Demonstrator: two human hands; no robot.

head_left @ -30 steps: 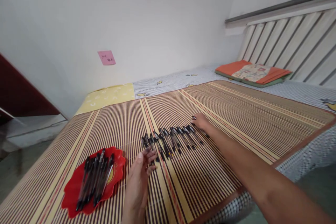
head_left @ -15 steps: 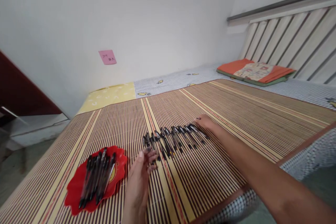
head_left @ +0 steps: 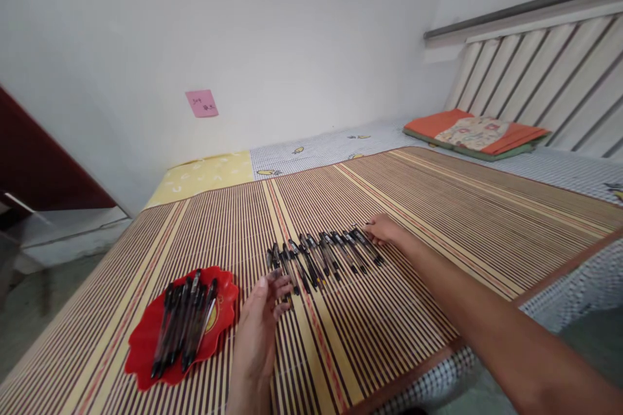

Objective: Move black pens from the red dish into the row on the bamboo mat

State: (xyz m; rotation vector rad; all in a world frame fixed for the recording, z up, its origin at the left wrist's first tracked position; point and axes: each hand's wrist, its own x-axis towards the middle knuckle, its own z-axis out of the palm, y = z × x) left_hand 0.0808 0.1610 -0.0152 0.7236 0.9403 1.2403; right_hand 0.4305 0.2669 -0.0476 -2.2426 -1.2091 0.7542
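Observation:
Several black-capped pens (head_left: 325, 259) lie side by side in a slanting row on a striped bamboo mat (head_left: 413, 331), caps toward the wall. My left hand (head_left: 263, 308) is at the row's left end, fingers apart, thumb up, partly covering the leftmost pens. At the other end, my right hand (head_left: 383, 231) has its fingers curled in against the last pen (head_left: 366, 246) near its cap; the fingertips are partly hidden. To the left, a red scalloped plate (head_left: 224, 331) holds a bundle of similar pens (head_left: 182, 321).
The mat covers a bed with a checked sheet (head_left: 316, 152) and a yellow patterned cloth (head_left: 204, 175). Folded orange and green fabric (head_left: 477, 133) lies by the white slatted headboard (head_left: 535, 71). A pink note (head_left: 202, 104) is stuck to the wall.
The rightmost pen has turned to lie more in line with its neighbours, with my right hand against it. My left hand has barely moved. The view has shifted slightly.

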